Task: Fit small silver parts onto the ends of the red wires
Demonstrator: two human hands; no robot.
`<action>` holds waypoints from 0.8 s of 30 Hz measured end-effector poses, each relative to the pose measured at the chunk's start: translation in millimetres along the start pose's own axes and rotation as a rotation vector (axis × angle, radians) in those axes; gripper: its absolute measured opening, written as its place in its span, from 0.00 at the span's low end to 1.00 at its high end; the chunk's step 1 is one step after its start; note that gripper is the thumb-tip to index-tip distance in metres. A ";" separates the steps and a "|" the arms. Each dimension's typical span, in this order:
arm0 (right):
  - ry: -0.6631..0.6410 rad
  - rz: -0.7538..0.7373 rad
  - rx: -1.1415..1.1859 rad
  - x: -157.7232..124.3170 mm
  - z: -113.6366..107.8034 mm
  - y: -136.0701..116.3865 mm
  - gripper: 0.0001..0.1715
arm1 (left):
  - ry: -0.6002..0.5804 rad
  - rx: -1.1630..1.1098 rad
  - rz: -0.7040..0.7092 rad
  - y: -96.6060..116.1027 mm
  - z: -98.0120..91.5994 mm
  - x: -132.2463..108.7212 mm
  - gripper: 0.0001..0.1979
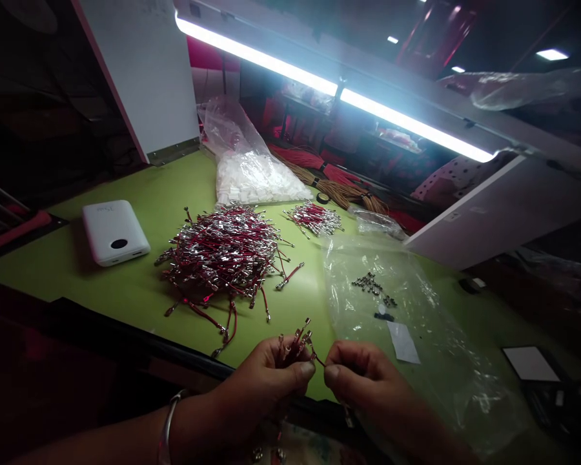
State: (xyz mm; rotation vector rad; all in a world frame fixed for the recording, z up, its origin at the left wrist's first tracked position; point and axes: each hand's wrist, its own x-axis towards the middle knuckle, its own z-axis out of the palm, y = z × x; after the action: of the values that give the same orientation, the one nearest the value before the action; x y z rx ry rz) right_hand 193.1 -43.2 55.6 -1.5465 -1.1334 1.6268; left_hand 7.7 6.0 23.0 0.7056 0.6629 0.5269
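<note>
Near the table's front edge, my left hand (275,374) is closed around a small bunch of short red wires with metal terminals (297,342), their ends sticking up past the fingers. Just to the right, my right hand (358,374) pinches one of the thin red wires (319,360), which spans the gap between both hands. A metal terminal (348,416) shows below the right hand. Beyond the hands lies a large heap of similar red terminal wires (227,252), with a few loose ones at its edges. A smaller pile (314,218) sits behind it.
A white power bank (115,232) lies at the left. At the back stands a clear bag of white plastic parts (261,177), beside bundled wires (339,184). A flat plastic sheet (411,271) at the right carries small metal pieces (368,283) and a paper slip (403,342).
</note>
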 end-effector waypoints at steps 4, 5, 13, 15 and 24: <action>0.057 0.007 0.232 -2.6 -6.4 -0.9 0.18 | 0.081 -0.013 -0.023 1.4 -1.7 -1.8 0.16; 0.082 -0.012 0.224 -3.2 -4.6 0.8 0.18 | 0.082 -0.038 -0.027 0.6 -2.1 -2.0 0.15; 0.044 0.020 0.289 3.8 35.1 25.2 0.24 | -0.034 -0.273 -0.112 -6.3 0.5 -0.6 0.15; 0.059 -0.001 0.271 6.3 39.0 26.8 0.25 | -0.007 -0.260 -0.103 -7.1 -0.1 -0.1 0.14; 0.140 -0.254 -0.398 -10.9 19.5 2.9 0.14 | -0.092 -0.286 -0.152 -6.7 -3.6 -3.5 0.13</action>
State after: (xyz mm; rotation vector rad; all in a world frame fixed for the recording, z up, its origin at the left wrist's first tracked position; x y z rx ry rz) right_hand 175.6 -57.4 56.9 -1.6451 -1.5715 1.1543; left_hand 4.2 1.0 17.4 0.4043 0.5363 0.4349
